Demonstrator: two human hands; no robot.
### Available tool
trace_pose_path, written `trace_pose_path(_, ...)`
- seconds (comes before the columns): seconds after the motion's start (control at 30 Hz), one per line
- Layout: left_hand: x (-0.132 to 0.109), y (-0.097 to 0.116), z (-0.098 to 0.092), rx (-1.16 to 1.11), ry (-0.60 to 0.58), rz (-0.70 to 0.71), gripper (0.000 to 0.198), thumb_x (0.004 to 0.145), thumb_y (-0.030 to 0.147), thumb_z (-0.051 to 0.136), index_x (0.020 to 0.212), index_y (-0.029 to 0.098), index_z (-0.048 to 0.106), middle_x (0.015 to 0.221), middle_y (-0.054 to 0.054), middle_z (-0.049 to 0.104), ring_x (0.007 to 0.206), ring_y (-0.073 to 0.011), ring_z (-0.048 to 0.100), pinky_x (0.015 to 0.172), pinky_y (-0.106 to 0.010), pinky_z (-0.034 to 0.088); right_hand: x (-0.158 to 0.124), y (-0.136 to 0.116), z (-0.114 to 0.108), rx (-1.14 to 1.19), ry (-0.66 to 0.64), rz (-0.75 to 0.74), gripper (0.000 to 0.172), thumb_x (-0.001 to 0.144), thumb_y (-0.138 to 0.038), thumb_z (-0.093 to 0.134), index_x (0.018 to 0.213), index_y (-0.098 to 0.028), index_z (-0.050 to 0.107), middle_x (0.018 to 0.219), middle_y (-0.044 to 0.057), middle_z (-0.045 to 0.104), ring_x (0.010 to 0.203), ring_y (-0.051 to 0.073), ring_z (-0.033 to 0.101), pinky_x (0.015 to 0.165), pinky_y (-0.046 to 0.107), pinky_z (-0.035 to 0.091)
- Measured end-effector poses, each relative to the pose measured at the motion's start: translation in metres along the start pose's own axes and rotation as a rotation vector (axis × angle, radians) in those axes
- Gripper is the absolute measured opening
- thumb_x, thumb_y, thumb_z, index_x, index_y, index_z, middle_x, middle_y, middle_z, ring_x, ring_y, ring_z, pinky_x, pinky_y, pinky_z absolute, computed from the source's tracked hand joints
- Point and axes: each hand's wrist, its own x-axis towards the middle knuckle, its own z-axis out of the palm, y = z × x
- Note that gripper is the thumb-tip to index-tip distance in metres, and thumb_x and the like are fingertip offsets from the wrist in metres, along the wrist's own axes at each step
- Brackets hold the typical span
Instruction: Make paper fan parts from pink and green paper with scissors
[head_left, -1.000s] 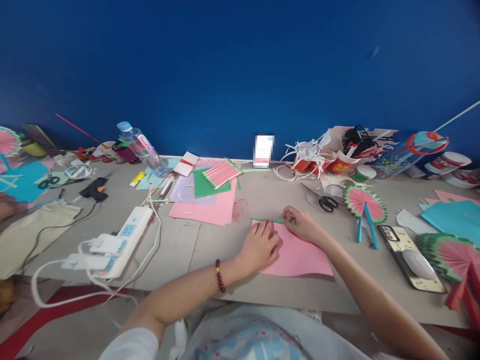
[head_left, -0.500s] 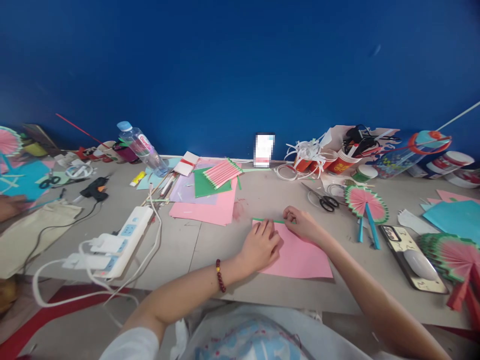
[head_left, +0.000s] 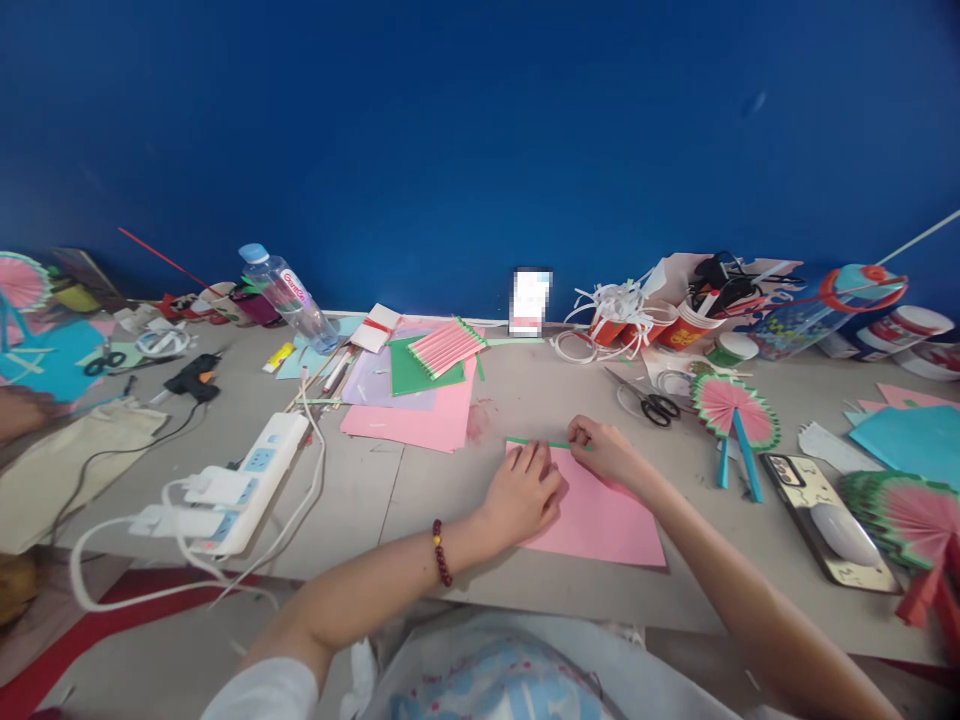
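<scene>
A sheet of pink paper point(head_left: 607, 525) lies on the table in front of me, with a narrow green paper strip point(head_left: 551, 443) along its far edge. My left hand point(head_left: 527, 493) rests palm down on the sheet's left part, fingers stretched toward the strip. At the strip's right end is my right hand point(head_left: 606, 452), its fingers curled and its thumb and forefinger closed on the strip. The right fingertips are partly hidden. Black-handled scissors point(head_left: 658, 408) lie beyond my right hand.
Left of centre, a pleated pink-and-green paper piece point(head_left: 448, 348) tops stacked coloured paper. A power strip point(head_left: 259, 480) with white cables and a hot glue gun point(head_left: 196, 377) lie further left. Right are a round paper fan point(head_left: 735, 412) and a phone point(head_left: 825, 520). Another person's hand point(head_left: 26, 412) shows far left.
Both hands stay in nearly the same place on the pink paper and green strip. The whole view has shifted very slightly.
</scene>
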Motion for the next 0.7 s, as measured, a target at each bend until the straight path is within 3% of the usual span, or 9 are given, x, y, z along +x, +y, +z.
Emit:
trace_pose_path(0.23, 0.002, 0.001, -0.008, 0.006, -0.039, -0.014, 0.038, 0.083, 0.035, 0.054, 0.117, 0.017, 0.055, 0.135, -0.016, 0.048, 0.120, -0.0310, 0.045, 0.095, -0.045, 0.038, 0.000, 0.004, -0.002, 0.042, -0.005, -0.045, 0.010, 0.073, -0.015, 0.051, 0.080, -0.022, 0.053, 0.064, -0.002, 0.062, 0.059, 0.014, 0.053, 0.056, 0.024, 0.031)
trace_pose_path(0.43, 0.000, -0.011, -0.011, 0.005, 0.002, -0.138, 0.057, 0.078, 0.058, 0.057, 0.114, 0.014, 0.058, 0.129, -0.020, 0.051, 0.124, -0.0384, 0.040, 0.096, -0.051, 0.036, -0.003, 0.001, -0.003, 0.054, 0.021, -0.041, 0.010, 0.073, -0.015, 0.050, 0.081, -0.022, 0.054, 0.066, -0.001, 0.063, 0.060, 0.014, 0.053, 0.056, 0.024, 0.031)
trace_pose_path(0.7, 0.024, 0.007, -0.013, -0.100, -0.037, 0.104, 0.039, 0.078, 0.034, 0.058, 0.110, 0.012, 0.056, 0.119, -0.015, 0.056, 0.113, -0.0292, 0.048, 0.099, -0.042, 0.038, -0.005, -0.002, -0.005, 0.072, 0.004, -0.023, 0.010, 0.073, -0.016, 0.051, 0.081, -0.021, 0.054, 0.065, -0.001, 0.061, 0.062, 0.014, 0.054, 0.058, 0.024, 0.033)
